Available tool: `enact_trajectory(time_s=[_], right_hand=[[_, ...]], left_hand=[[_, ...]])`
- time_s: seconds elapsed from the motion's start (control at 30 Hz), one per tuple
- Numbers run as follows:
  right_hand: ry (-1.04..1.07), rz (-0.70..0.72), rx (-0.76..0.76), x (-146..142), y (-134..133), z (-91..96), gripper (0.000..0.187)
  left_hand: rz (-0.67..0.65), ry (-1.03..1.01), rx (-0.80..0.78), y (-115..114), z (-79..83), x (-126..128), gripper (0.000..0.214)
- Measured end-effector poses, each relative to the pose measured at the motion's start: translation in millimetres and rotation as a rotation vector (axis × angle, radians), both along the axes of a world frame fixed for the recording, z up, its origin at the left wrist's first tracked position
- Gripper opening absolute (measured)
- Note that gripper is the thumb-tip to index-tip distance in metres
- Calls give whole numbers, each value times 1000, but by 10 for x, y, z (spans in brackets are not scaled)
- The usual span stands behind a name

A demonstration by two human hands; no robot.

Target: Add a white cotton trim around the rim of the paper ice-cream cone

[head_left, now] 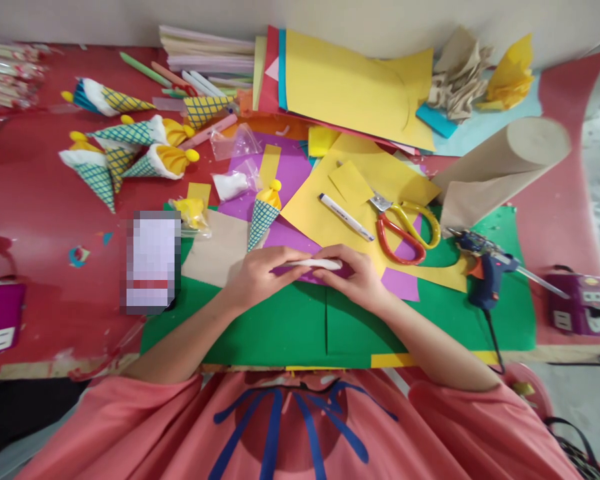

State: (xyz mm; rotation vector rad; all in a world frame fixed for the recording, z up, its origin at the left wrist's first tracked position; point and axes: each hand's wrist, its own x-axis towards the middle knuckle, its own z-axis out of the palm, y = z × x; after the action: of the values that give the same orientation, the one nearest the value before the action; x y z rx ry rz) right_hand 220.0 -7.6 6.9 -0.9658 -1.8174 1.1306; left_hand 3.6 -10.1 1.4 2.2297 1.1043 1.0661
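Note:
My left hand (257, 273) and my right hand (359, 275) meet over the green sheet (290, 330). Together they pinch a long thin white strip (316, 264) lying over a purple paper piece (305, 272). The fingers of both hands are curled closed on it. Just beyond my left hand stands a small paper cone (263, 215) with a blue grid pattern and a yellow top. A white marker pen (346, 217) lies on yellow paper beyond my right hand.
Red and yellow scissors (403, 230) and a blue glue gun (487, 270) lie to the right. Several finished cones (125, 153) sit far left. A brown paper roll (505, 167), stacked coloured sheets (340, 87), a phone (153, 261) and a purple box (0, 317) surround the red table (45, 213).

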Motion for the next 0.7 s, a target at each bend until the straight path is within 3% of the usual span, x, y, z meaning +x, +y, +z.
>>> enact_trajectory(time_s=[0.2,0.37,0.53,0.7], right_hand=[[-16,-66,-24,3,-1,-41,16],[-28,-87,-46,7,0,-37,18],[-26,-67,-68,6,-9,-12,24],[-2,-30,-42,26,-12,-44,38]], left_hand=[[47,-20,-13,12,-1,-29,13],[5,40,-157,-11,29,-17,42],[7,56,1,-16,10,15,17],[22,35,54,3,-2,5,10]])
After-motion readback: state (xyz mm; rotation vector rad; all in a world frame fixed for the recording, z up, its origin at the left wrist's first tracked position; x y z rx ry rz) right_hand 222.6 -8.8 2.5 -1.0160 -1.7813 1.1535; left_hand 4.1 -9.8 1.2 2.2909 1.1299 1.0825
